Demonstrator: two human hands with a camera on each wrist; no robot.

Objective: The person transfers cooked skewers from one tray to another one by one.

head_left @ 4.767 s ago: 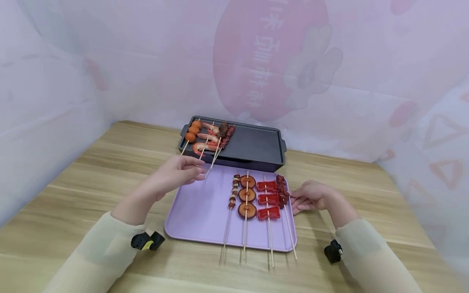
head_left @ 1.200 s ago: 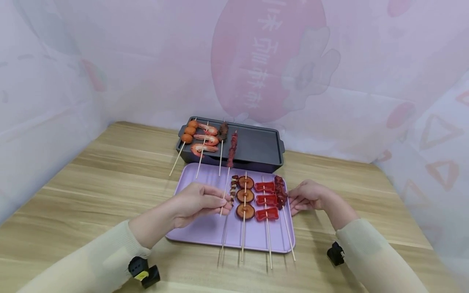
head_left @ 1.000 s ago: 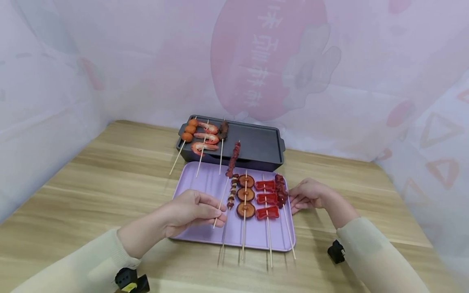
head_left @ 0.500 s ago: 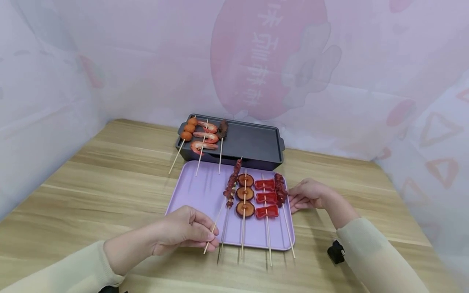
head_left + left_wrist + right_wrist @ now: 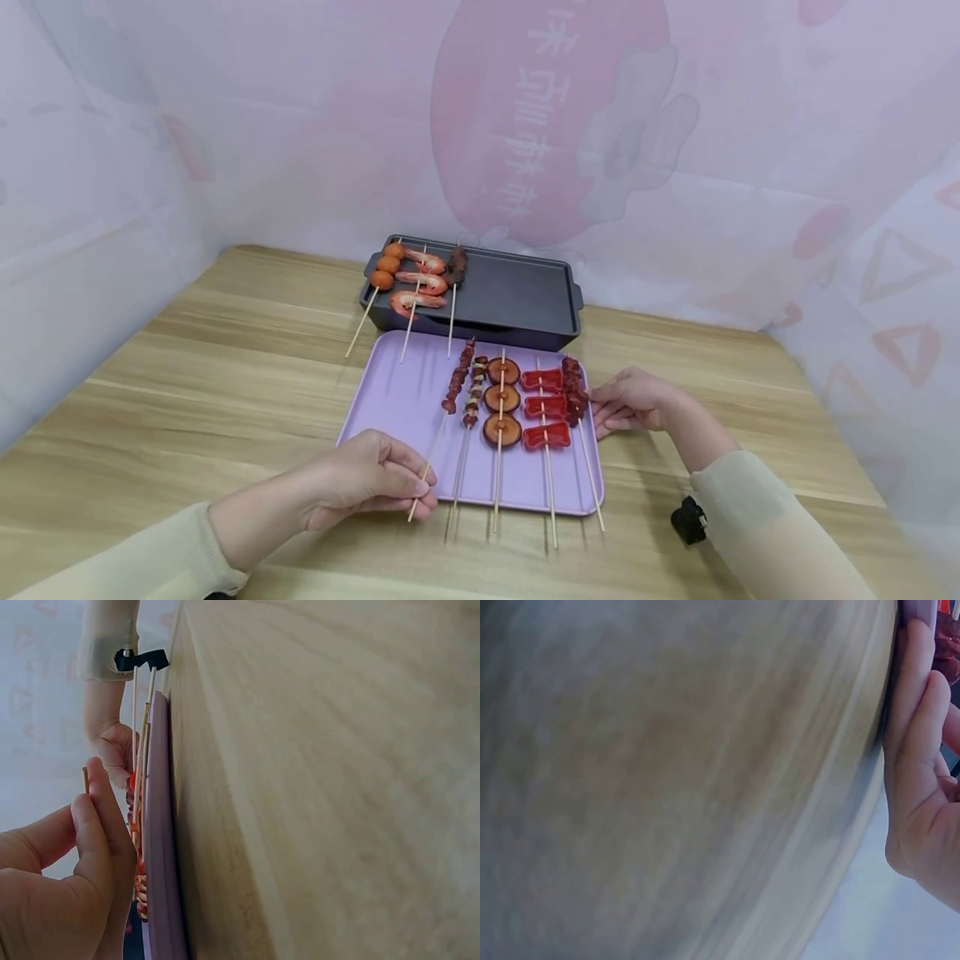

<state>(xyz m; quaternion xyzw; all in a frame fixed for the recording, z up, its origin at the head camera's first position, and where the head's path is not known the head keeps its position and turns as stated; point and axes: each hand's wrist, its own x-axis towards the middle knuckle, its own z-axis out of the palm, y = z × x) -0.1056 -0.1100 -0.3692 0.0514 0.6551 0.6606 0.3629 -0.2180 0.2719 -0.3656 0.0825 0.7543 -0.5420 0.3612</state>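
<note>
My left hand (image 5: 367, 482) pinches the stick end of a small red meat skewer (image 5: 459, 382) between thumb and fingers, at the front left of the lilac tray (image 5: 390, 408). Its meat lies over the tray, just left of a meat-and-green skewer (image 5: 477, 392). In the left wrist view the stick's tip (image 5: 85, 780) pokes out above the fingertips. My right hand (image 5: 636, 398) touches the tray's right edge, its fingers straight in the right wrist view, beside a dark red meat skewer (image 5: 575, 390). Between lie a mushroom-slice skewer (image 5: 502, 431) and a skewer of red blocks (image 5: 546, 436).
Behind the tray stands a black grill (image 5: 517, 292) with side handles. On its left part lie an orange ball skewer (image 5: 382, 280), a shrimp skewer (image 5: 420, 283) and a brown meat skewer (image 5: 456, 265). Several stick ends overhang the tray's front rim. A printed cloth wall (image 5: 300, 150) closes off the wooden table (image 5: 187, 358).
My left hand has taken the red meat skewer off the grill, drawn it toward me over the tray, then shifted it left of the meat-and-green skewer. The right hand has stayed at the tray's edge.
</note>
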